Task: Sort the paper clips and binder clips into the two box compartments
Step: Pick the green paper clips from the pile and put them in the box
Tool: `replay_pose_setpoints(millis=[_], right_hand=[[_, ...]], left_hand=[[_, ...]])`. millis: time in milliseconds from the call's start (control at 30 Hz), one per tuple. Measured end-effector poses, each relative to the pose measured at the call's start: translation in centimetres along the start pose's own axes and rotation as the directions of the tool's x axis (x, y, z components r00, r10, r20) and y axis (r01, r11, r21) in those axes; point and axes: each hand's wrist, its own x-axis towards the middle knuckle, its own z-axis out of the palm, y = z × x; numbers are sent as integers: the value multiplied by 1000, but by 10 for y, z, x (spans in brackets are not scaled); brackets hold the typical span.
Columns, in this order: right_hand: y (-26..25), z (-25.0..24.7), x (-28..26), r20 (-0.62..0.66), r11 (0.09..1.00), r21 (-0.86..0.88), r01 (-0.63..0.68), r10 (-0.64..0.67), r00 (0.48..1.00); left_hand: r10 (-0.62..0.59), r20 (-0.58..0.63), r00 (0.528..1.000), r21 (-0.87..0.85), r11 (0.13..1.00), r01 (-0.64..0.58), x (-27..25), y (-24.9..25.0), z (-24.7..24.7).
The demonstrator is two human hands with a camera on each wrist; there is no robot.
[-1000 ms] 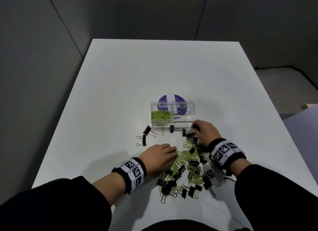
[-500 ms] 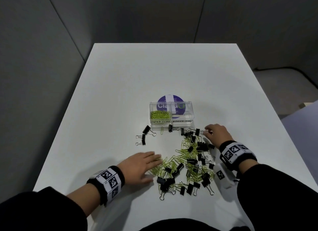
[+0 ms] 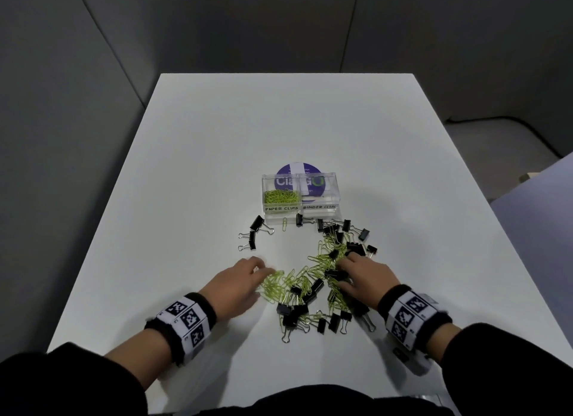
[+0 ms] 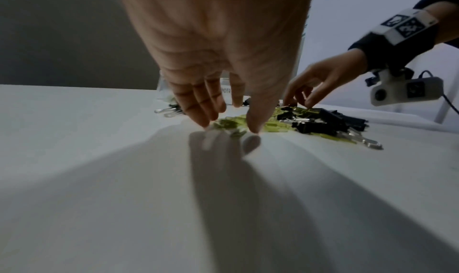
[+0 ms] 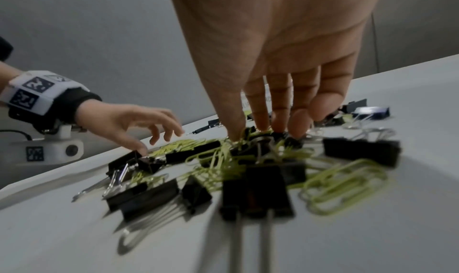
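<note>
A clear two-compartment box stands mid-table. Its left half, labelled PAPER CLIPS, holds green paper clips; the right half, labelled BINDER CLIPS, looks empty. Between my hands lies a mixed pile of green paper clips and black binder clips. My left hand touches the table at the pile's left edge, fingers and thumb spread around a few paper clips. My right hand rests its extended fingertips on the pile's middle.
Three stray binder clips lie left of the pile, and a single paper clip and more binder clips in front of the box. A purple round label shows behind it. The white table extends far beyond.
My right hand came back from the pile's far edge near the box onto its middle. My left hand drew back off the pile, and its fingertips now rest at the pile's left edge.
</note>
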Motion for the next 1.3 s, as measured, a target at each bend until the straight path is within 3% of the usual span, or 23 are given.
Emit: replay_pose_setpoints(millis=[100,300,400,567,700,800,900,1000,1067,1133,1200,1300], right_hand=[[-11,7,6,-42,1000,14,-26,26,999],[-20,9,11,-88,999,-4,40,-40,995],[-16,8,8,-64,996,63,63,-59,996],[-8,7,4,33,985,152,79,-85,996],[-9,5,6,-23,978,193,78,-75,997],[-5,0,6,-100,974,214,77,-57,993],[1,-5,0,-185,989,138,48,-22,982],[6,-7,-14,-65,999,43,-9,12,998],[9,-3,-27,16,999,-13,-34,34,999],[11,5,-40,36,997,-43,-62,64,997],[12,13,-51,47,996,-28,-90,92,995],[9,22,-58,47,993,9,-117,117,992]], left_hand=[[141,-24,990,38,989,-140,6,21,-3],[165,171,971,85,980,-182,14,42,6],[139,200,970,94,983,-160,15,43,9],[159,172,972,103,979,-178,13,40,9],[188,152,970,87,975,-203,10,37,-1],[251,3,968,140,958,-249,15,32,-5],[280,-26,960,211,940,-269,18,25,-10],[274,-56,960,214,943,-256,16,31,-14],[194,15,981,158,968,-194,14,38,-17],[139,82,987,115,982,-148,10,44,-15],[160,32,987,34,986,-161,4,47,-9],[145,57,988,52,988,-148,0,47,6]])
